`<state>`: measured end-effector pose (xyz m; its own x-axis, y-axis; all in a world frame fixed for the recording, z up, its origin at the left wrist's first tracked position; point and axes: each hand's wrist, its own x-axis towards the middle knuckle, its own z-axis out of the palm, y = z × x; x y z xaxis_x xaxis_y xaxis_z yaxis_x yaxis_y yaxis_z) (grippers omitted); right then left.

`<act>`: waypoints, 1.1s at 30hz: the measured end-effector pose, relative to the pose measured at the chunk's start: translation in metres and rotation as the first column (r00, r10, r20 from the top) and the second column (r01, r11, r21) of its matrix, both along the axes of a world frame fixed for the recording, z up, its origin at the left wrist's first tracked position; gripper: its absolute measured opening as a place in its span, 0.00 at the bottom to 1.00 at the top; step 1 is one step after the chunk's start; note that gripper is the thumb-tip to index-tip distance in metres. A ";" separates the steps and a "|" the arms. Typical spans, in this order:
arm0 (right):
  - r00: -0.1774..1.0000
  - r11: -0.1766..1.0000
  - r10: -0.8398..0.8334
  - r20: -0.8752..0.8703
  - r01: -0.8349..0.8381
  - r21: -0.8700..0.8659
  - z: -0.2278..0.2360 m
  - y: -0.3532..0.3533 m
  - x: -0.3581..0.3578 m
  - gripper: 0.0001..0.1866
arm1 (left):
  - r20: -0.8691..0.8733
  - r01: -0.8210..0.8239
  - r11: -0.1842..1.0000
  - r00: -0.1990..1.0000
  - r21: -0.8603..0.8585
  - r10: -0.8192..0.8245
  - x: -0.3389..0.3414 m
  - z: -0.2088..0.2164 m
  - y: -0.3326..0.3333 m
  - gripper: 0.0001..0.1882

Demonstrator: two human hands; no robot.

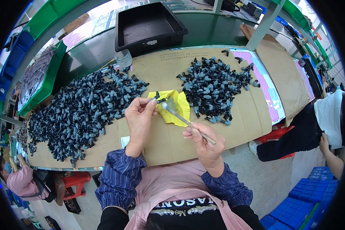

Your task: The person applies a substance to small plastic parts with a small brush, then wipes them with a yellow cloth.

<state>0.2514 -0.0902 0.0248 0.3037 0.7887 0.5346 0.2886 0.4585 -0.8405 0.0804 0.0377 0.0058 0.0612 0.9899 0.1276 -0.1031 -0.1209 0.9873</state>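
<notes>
My left hand (pixel 139 117) pinches a small black and grey plastic part (pixel 157 96) between thumb and fingertips. My right hand (pixel 207 143) grips a thin brush (pixel 182 119) by its handle, and its pale tip is close beside the part; whether they touch I cannot tell. Under both lies a crumpled yellow sheet (pixel 182 109) on the brown cardboard (pixel 161 147). A large heap of similar black and grey parts (pixel 78 111) spreads to the left. On the right lies a smaller heap of them (pixel 210 88).
Beyond the cardboard stands a black plastic bin (pixel 151 38), with a clear cup (pixel 123 59) near its left corner. A green bin (pixel 42 76) of grey parts is far left. Co-workers sit at both sides, and blue crates (pixel 301 201) are stacked at lower right.
</notes>
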 end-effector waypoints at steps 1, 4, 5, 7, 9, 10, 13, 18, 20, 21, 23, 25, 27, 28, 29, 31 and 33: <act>1.000 1.000 0.002 0.005 -0.002 -0.003 -0.003 0.000 0.001 0.09 | 0.055 0.015 0.999 0.998 -0.033 -0.013 0.000 -0.001 0.002 0.05; 1.000 1.000 0.002 -0.021 -0.002 -0.007 -0.004 0.001 0.001 0.08 | 0.208 0.100 0.979 0.976 -0.179 -0.061 0.001 0.002 -0.002 0.05; 0.999 1.000 0.002 -0.050 -0.003 -0.006 -0.002 0.001 0.001 0.08 | 0.206 0.099 0.979 0.977 -0.180 -0.061 0.001 0.001 -0.004 0.05; 0.999 1.000 0.004 -0.052 -0.003 0.005 0.001 0.000 0.000 0.08 | 0.305 0.151 0.949 0.950 -0.278 -0.062 0.002 -0.004 -0.005 0.05; 0.999 1.000 0.003 -0.053 -0.002 0.015 0.003 0.000 0.001 0.08 | 0.290 0.132 0.956 0.956 -0.262 -0.053 0.003 -0.006 -0.007 0.05; 0.999 1.000 0.008 -0.052 -0.007 0.020 0.004 0.001 0.002 0.08 | 0.276 0.110 0.964 0.960 -0.243 -0.040 0.003 -0.007 -0.007 0.04; 0.999 1.000 0.012 -0.050 -0.011 0.020 0.010 -0.002 0.005 0.09 | 0.081 0.037 0.998 0.996 -0.060 -0.032 0.002 -0.016 -0.008 0.03; 0.989 1.000 -0.017 -0.150 0.019 0.010 0.016 -0.003 0.013 0.09 | -0.437 0.085 0.802 0.869 0.592 0.231 -0.006 -0.009 -0.011 0.10; 0.974 1.000 0.005 -0.228 -0.008 -0.015 0.017 0.000 0.013 0.10 | -0.494 0.179 0.653 0.802 0.736 0.336 -0.008 -0.006 -0.011 0.13; 0.974 1.000 0.006 -0.228 -0.010 -0.015 0.018 0.001 0.012 0.10 | -0.515 0.224 0.614 0.783 0.757 0.350 -0.010 -0.006 -0.011 0.15; 0.966 0.999 0.038 -0.258 -0.042 -0.009 0.020 0.004 0.007 0.09 | -0.533 0.268 0.572 0.764 0.775 0.364 -0.010 -0.006 -0.012 0.17; 0.971 0.998 0.049 -0.235 -0.059 -0.037 0.023 0.006 0.004 0.09 | -0.548 0.292 0.560 0.753 0.775 0.365 -0.011 -0.004 -0.013 0.19; 0.975 0.995 0.062 -0.214 -0.078 -0.065 0.023 0.006 0.002 0.09 | -0.536 0.274 0.564 0.756 0.779 0.375 -0.014 -0.007 -0.012 0.18; 0.984 0.996 0.053 -0.169 -0.064 -0.059 0.022 0.005 0.004 0.08 | -0.524 0.255 0.566 0.761 0.784 0.383 -0.014 -0.007 -0.012 0.18; 0.991 0.997 0.044 -0.124 -0.050 -0.052 0.022 0.004 0.006 0.08 | -0.523 0.254 0.567 0.761 0.784 0.384 -0.015 -0.007 -0.011 0.18; 0.991 0.997 0.034 -0.126 -0.043 -0.070 0.022 0.000 0.010 0.08 | -0.500 0.229 0.557 0.767 0.798 0.402 -0.015 -0.006 -0.009 0.18; 0.991 0.995 0.023 -0.130 -0.035 -0.090 0.021 -0.001 0.011 0.08 | -0.497 0.225 0.554 0.765 0.802 0.409 -0.017 -0.007 -0.009 0.17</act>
